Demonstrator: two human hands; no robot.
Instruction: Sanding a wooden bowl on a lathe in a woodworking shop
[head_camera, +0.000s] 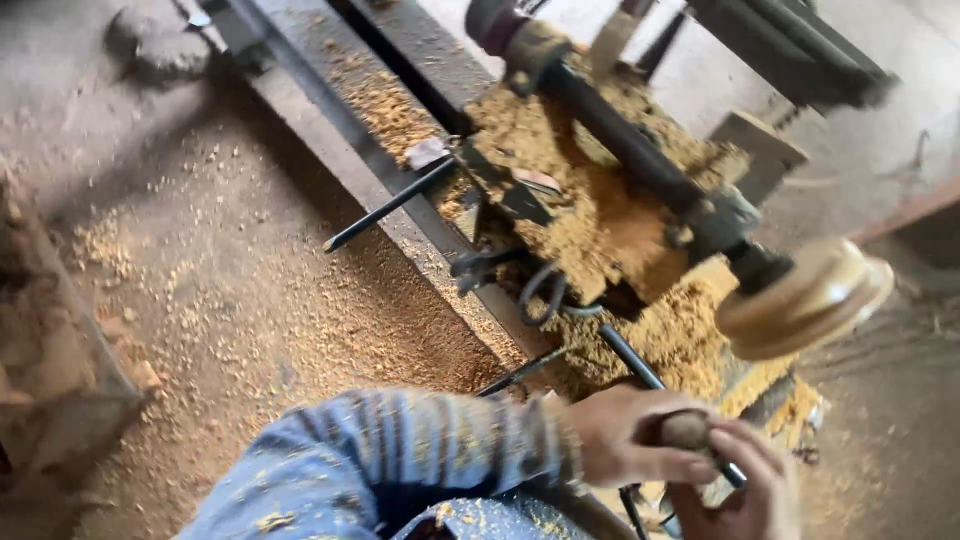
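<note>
My left hand (632, 436), in a blue striped sleeve, is wrapped around the wooden handle (686, 430) of a long metal turning tool (628, 358). My right hand (745, 492) grips the same handle from below at the bottom edge of the view. The tool's dark shaft runs up and left toward a sawdust-covered tool rest (590, 215) on a wood lathe. A round pale wooden piece (805, 298) is mounted on the lathe's spindle at the right, blurred.
The lathe's steel bed (400, 190) runs diagonally from top left to bottom right, heaped with sawdust. A black lever rod (390, 205) sticks out to the left. Sawdust and wood chips cover the floor (220, 290). A dark bulky object (50, 360) stands at the left edge.
</note>
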